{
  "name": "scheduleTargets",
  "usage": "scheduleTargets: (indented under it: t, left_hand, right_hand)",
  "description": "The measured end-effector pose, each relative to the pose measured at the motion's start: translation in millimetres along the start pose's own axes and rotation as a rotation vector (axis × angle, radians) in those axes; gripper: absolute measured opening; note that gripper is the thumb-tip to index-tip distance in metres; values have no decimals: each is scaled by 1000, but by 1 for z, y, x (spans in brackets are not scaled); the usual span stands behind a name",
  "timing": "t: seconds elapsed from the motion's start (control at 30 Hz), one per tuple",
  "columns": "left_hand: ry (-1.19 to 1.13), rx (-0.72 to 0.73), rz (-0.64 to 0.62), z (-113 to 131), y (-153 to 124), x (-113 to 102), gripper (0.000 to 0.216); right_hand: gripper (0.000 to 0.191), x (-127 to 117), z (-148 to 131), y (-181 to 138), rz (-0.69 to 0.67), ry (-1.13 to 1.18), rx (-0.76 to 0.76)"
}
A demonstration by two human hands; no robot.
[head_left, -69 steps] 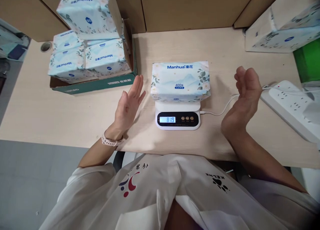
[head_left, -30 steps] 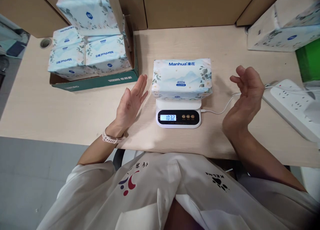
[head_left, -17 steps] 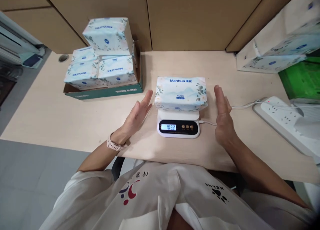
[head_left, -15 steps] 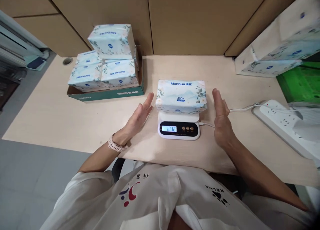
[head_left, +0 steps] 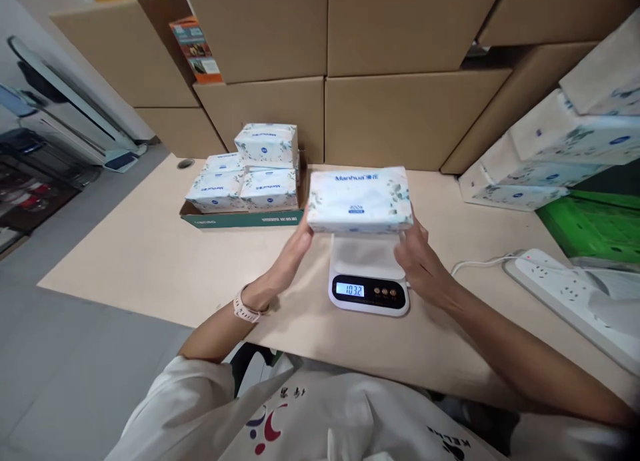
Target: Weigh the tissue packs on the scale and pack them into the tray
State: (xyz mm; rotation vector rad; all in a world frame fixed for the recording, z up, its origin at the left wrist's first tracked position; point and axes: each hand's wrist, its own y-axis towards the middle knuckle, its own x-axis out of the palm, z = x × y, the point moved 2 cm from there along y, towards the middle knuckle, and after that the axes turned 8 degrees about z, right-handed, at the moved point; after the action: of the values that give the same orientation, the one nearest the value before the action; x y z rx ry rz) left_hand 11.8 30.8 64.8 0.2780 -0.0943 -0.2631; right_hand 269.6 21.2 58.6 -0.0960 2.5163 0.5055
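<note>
Between my two hands I hold a white and pale blue tissue pack (head_left: 359, 197) with leaf prints, lifted above a kitchen scale (head_left: 369, 294). My left hand (head_left: 295, 247) presses on the pack's left side, and my right hand (head_left: 419, 254) grips its right end; some fingertips are hidden behind the pack. The scale's white plate (head_left: 367, 255) shows below the pack, and its lit display (head_left: 350, 289) reads 1032, with a decimal point I cannot make out.
A green cardboard tray (head_left: 245, 219) at the back left holds several tissue packs (head_left: 267, 187). More packs are stacked (head_left: 530, 154) at the right beside a green crate (head_left: 590, 224). A white power strip (head_left: 560, 281) with cables lies at the right. Cardboard boxes (head_left: 400, 114) line the back.
My hands have closed in from both sides onto the tissue pack and raised it off the scale. The view has tilted up, showing more of the boxes behind.
</note>
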Motion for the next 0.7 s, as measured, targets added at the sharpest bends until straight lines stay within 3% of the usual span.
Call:
scheduleTargets:
  t: [0.1, 0.23, 0.4, 0.5, 0.6, 0.7]
  left_hand:
    - [-14, 121, 228, 34, 26, -28, 69]
    - [57, 221, 520, 55, 52, -80, 54]
    - [196, 173, 729, 21, 64, -132, 63]
    - [282, 30, 808, -3, 64, -145, 69]
    - [403, 24, 853, -4, 57, -141, 84]
    - [529, 257, 812, 20, 49, -117, 92]
  right_hand:
    - [98, 10, -40, 57, -8, 109, -92]
    - [97, 58, -70, 121, -114, 401, -68]
    - [108, 130, -65, 159, -196, 453, -37]
    - [112, 148, -57, 166, -245, 341, 33]
    - [116, 127, -51, 159, -229, 210, 46]
    - [99, 57, -45, 142, 44, 78, -116]
